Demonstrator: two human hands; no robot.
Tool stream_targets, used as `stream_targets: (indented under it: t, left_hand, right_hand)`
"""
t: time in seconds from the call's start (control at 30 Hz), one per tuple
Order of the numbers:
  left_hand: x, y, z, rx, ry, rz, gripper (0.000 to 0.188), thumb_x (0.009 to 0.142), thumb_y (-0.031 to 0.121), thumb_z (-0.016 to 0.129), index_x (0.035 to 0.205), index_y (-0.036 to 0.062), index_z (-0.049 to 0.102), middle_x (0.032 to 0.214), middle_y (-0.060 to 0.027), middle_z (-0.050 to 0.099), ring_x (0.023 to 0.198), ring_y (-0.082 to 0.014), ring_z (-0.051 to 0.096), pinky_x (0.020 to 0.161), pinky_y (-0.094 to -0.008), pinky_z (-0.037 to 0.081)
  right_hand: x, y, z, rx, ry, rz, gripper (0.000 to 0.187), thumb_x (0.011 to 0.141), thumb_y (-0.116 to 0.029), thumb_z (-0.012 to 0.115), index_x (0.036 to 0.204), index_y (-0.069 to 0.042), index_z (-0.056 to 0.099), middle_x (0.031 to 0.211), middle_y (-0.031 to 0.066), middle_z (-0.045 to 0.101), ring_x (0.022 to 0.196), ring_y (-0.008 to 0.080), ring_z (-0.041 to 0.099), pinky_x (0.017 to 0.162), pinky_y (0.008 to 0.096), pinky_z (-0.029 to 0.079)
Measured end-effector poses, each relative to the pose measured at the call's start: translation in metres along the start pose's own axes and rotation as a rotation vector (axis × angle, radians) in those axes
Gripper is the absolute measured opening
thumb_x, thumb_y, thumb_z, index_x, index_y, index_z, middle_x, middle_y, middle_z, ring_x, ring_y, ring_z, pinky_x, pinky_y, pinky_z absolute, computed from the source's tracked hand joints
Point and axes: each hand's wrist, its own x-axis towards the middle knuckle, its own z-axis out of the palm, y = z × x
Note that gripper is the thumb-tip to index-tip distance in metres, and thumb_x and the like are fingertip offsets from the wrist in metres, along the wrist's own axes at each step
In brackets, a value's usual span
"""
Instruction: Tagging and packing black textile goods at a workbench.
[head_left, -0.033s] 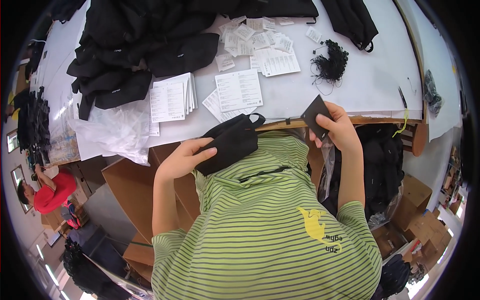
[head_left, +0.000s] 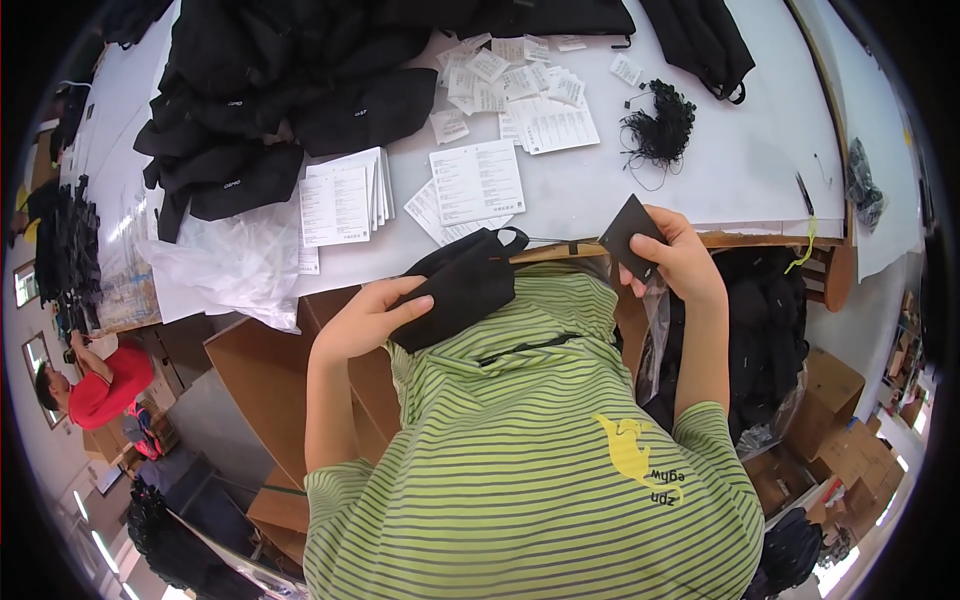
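Observation:
My left hand (head_left: 375, 315) is closed round a black fabric pouch (head_left: 465, 280), thumb on top, at the table's near edge. A small loop stands out from the pouch's right end. From beside that loop a thin dark cord (head_left: 552, 242) runs right to a square black hang tag (head_left: 627, 238). My right hand (head_left: 672, 255) pinches this tag between thumb and fingers, its face turned up toward me. Beyond the tag lies a tangled bundle of black tag cords (head_left: 660, 125). White printed leaflets (head_left: 477, 180) rest on the table past the pouch.
Black pouches (head_left: 365, 110) are heaped at the far left of the white table (head_left: 560, 190), with a clear plastic bag (head_left: 235, 260) nearer. Small white packets (head_left: 490, 85) lie in the middle. Cardboard boxes (head_left: 270, 385) stand below the edge. A person in red (head_left: 110, 380) is at far left.
The hang tag in my right hand has shifted slightly left and turned a little. My left hand and the pouch look the same.

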Motion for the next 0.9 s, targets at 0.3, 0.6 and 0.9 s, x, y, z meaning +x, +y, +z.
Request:
stream_targets:
  t: [0.3, 0.6, 0.9]
  left_hand:
    - [0.004, 0.035, 0.028, 0.407, 0.115, 0.187, 0.022, 0.093, 0.022, 0.056, 0.1, 0.0012, 0.059, 0.063, -0.016, 0.052, 0.057, -0.0236, 0.05, 0.057, -0.0325, 0.041]
    - [-0.001, 0.063, 0.064, 0.817, 0.147, 0.206, 0.018, 0.091, 0.02, 0.056, 0.1, 0.0053, 0.06, 0.06, -0.0169, 0.055, 0.058, -0.0344, 0.058, 0.055, -0.0388, 0.043]
    - [-0.003, 0.065, 0.065, 0.82, 0.114, 0.227, 0.02, 0.091, 0.021, 0.056, 0.104, 0.0059, 0.059, 0.062, -0.0166, 0.058, 0.06, -0.0345, 0.059, 0.055, -0.0398, 0.043]
  right_hand:
    - [0.055, 0.013, -0.012, 0.423, 0.507, -0.544, 0.014, 0.083, -0.014, 0.071, 0.08, -0.007, 0.06, 0.067, 0.0014, 0.058, 0.058, 0.0106, 0.052, 0.054, 0.0233, 0.039]
    - [0.11, 0.049, 0.03, 0.737, 0.492, -0.423, 0.027, 0.092, -0.039, 0.057, 0.082, -0.014, 0.057, 0.059, -0.0025, 0.044, 0.044, 0.0097, 0.035, 0.042, 0.0228, 0.026]
    - [0.111, 0.061, 0.026, 0.578, 0.493, -0.437, 0.039, 0.097, -0.041, 0.04, 0.085, -0.008, 0.057, 0.056, 0.0006, 0.046, 0.038, 0.0109, 0.033, 0.038, 0.024, 0.023]
